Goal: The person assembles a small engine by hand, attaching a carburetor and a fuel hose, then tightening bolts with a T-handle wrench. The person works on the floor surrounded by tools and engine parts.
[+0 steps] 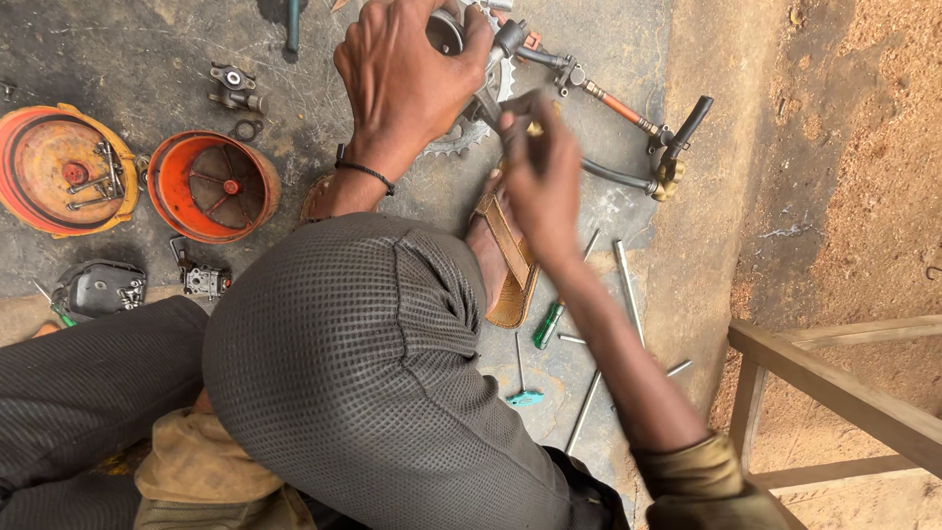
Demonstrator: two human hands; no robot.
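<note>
The left hand (407, 74) clamps a toothed metal engine part (469, 132) on the floor (118, 59) near its far edge — heavy, rigid, likely greasy, best gripped by the body. The right hand (538, 177) pinches a small tool (535, 126) narrowly against it.

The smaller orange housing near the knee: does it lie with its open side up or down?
Open side up. The orange housing shows its hollow inside, with dark ribs and a red hub in the middle, resting on the concrete floor.
</note>
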